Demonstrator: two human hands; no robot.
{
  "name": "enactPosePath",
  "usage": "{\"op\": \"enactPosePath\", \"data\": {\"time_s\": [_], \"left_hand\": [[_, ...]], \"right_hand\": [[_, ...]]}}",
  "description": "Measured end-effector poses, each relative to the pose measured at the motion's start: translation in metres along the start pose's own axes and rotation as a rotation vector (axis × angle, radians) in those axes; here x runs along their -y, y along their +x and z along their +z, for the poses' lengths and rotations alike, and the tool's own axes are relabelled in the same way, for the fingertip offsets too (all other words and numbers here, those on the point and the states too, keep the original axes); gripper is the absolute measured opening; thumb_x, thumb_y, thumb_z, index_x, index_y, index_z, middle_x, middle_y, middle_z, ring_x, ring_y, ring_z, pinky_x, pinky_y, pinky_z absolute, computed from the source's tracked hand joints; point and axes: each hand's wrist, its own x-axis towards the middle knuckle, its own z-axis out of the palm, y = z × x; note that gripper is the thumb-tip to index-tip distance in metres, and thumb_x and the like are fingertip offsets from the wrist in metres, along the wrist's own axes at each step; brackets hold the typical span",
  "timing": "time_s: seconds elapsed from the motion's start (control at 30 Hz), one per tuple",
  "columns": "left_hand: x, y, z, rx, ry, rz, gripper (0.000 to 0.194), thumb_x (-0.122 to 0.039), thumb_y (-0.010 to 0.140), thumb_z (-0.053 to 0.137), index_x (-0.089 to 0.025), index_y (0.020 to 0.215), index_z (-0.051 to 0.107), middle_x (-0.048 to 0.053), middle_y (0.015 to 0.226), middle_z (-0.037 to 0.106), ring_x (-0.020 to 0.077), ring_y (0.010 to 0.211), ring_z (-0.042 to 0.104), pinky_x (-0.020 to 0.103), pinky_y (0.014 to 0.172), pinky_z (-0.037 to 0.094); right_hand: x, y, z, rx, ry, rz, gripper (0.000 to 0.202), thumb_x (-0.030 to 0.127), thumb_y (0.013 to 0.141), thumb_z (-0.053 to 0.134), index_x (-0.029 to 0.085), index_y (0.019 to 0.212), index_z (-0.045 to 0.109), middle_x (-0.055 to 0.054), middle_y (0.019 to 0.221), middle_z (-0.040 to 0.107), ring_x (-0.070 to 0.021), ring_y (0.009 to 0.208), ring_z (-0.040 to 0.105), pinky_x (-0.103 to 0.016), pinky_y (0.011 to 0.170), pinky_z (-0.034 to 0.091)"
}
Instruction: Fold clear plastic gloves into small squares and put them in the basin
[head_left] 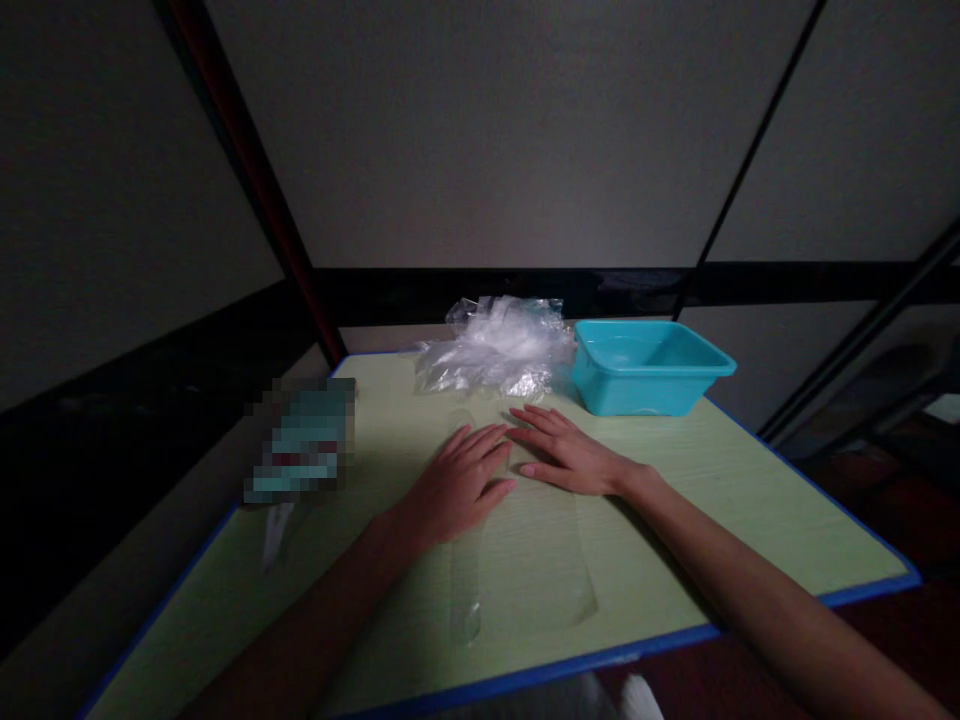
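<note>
A clear plastic bag (pixel 525 570) lies flat on the table, its lower edge toward me. My left hand (pixel 465 480) rests palm down on the bag's left side, with its fingers stretched out. From the right, my right hand (pixel 566 452) lies flat over the upper part of the bag, fingers spread. The fingertips of both hands come close together near the middle. Neither hand holds anything. Parts of the bag are hidden under the hands.
Behind the hands is a pile of crumpled clear plastic bags (pixel 499 350). A turquoise plastic basin (pixel 652 385) stands at the back right. A blurred-out greenish package (pixel 304 440) sits at the left edge. The pale green table (pixel 772 520) has blue edging, with panels behind it.
</note>
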Motion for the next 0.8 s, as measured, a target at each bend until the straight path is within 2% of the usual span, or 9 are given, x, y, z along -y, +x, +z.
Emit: {"op": "enactPosePath", "data": {"time_s": [0.23,0.4,0.7,0.8], "left_hand": [[0.0000,-0.0019,-0.0016,0.116,0.003,0.038,0.048,-0.039,0.087,0.030,-0.012,0.127,0.033,0.012,0.138,0.025,0.0188,0.128,0.016,0.038,0.103,0.015],[0.0005,-0.0041,0.0037,0.162,0.006,0.055,0.054,-0.041,0.087,0.026,-0.011,0.131,0.023,0.012,0.140,0.020,0.0177,0.129,0.014,0.036,0.103,0.016],[-0.0008,-0.0048,0.0033,0.161,0.002,0.059,0.053,-0.043,0.086,0.029,-0.016,0.131,0.022,0.010,0.140,0.017,0.0199,0.129,0.011,0.039,0.103,0.015],[-0.0003,-0.0047,0.0001,0.135,-0.025,0.063,0.052,-0.038,0.087,0.030,-0.015,0.132,0.021,0.010,0.141,0.016,0.0186,0.129,0.010,0.039,0.104,0.013]], "right_hand": [[-0.0047,-0.0022,-0.0017,-0.121,0.045,0.040,0.045,0.040,0.087,0.033,0.015,0.125,0.034,-0.012,0.135,0.030,-0.0224,0.125,0.022,-0.044,0.100,0.022],[-0.0046,-0.0022,-0.0024,-0.124,0.043,0.039,0.044,0.039,0.087,0.034,0.015,0.124,0.035,-0.012,0.134,0.032,-0.0230,0.124,0.024,-0.045,0.099,0.024],[-0.0041,-0.0021,-0.0026,-0.124,0.075,0.049,0.043,0.039,0.086,0.033,0.017,0.123,0.036,-0.012,0.133,0.033,-0.0238,0.124,0.025,-0.047,0.099,0.024],[-0.0037,-0.0026,-0.0032,-0.140,0.077,0.039,0.042,0.036,0.087,0.034,0.016,0.124,0.035,-0.012,0.133,0.033,-0.0227,0.124,0.026,-0.045,0.099,0.024]]}}
